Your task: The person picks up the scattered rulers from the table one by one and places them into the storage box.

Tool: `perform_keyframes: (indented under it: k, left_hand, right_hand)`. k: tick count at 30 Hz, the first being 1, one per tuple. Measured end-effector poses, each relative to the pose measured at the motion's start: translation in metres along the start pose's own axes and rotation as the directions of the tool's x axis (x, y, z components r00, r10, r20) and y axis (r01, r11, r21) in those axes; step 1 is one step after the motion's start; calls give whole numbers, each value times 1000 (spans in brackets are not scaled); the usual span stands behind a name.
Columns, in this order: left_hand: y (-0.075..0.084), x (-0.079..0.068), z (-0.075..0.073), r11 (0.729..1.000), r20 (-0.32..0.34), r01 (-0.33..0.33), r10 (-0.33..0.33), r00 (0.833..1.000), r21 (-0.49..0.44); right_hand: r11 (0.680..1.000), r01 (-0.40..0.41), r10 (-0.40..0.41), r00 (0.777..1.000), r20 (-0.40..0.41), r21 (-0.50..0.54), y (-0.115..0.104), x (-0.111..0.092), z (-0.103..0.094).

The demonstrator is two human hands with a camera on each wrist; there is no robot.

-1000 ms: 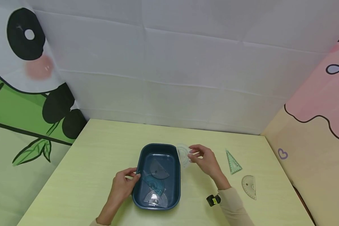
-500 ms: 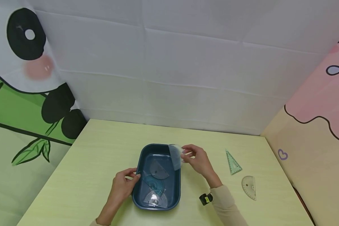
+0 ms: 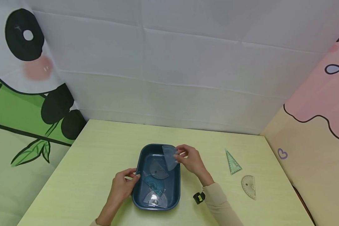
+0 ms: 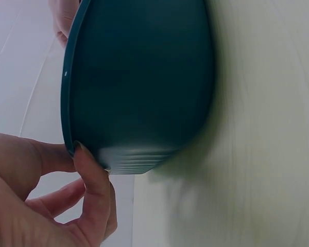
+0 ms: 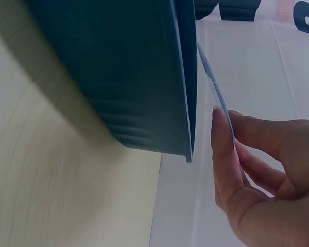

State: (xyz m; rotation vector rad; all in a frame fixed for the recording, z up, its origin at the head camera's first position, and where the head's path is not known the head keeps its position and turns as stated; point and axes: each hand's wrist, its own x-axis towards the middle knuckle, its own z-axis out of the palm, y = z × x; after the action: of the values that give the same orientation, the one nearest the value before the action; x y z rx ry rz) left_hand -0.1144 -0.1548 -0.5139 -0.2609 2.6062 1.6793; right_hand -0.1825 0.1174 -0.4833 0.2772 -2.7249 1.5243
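Note:
A dark blue plastic tray point(image 3: 173, 201) stands on the table. My left hand point(image 3: 122, 185) pinches its left rim between thumb and fingers; the left wrist view shows that grip on the tray's edge point(image 4: 67, 103). My right hand point(image 3: 190, 160) pinches a clear protractor point(image 3: 169, 157) by its edge, tilted over the tray's far right corner. Seen edge-on in the right wrist view, the protractor point(image 5: 213, 82) reaches past the rim. Inside the tray lie a clear protractor point(image 3: 159, 171), a blue protractor point(image 3: 154, 185) and another clear protractor point(image 3: 155, 199), partly overlapping.
On the table point(image 3: 110, 141) to the right lie a green set square point(image 3: 233, 162) and another clear protractor point(image 3: 249, 187). A small black device point(image 3: 199, 197) is by my right wrist. Cloth walls stand behind and at both sides of the table.
My right hand has moved left, carrying the protractor from beside the tray's right rim to over its inside. The left hand and the tray have stayed put.

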Motion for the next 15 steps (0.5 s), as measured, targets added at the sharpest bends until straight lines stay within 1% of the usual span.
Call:
perform_keyframes:
  k: [7, 11, 15]
  left_hand:
    - [2, -1, -1, 1000, 0, 4, -4, 1000, 0]
    - [3, -2, -1, 1000, 0, 3, -3, 1000, 2]
    - [4, -3, -3, 1000, 2, 5, -5, 1000, 6]
  right_hand:
    - [1000, 9, -9, 999, 47, 13, -7, 1, 7]
    - [1000, 2, -2, 998, 64, -1, -10, 2, 11]
    - [1000, 13, -13, 996, 85, -9, -15, 2, 16]
